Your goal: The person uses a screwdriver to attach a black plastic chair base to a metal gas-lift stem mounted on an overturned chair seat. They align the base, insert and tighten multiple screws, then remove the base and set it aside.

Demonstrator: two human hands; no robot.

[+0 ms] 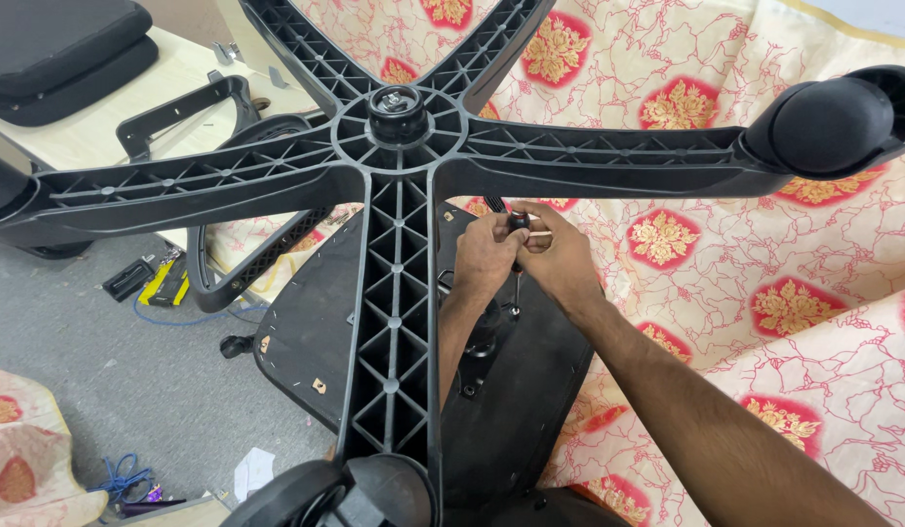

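A black five-arm chair base (399, 146) with ribbed underside fills the top and middle of the view, a caster (831, 124) at its right arm. Below it lies the black underside of a chair seat (306, 332). My left hand (483, 256) and my right hand (562, 256) meet just right of the base's lower arm. Together they grip a screwdriver (519, 222) with a dark handle; its thin shaft (516, 293) points down onto the seat's mechanism. My left forearm is partly hidden behind the base arm.
A cream bedsheet with red floral patches (725, 254) covers the right side. A black armrest (184, 107) and cushion (57, 44) lie on a pale board at top left. Small tools (150, 280), blue cord and paper scraps sit on the grey floor (101, 371).
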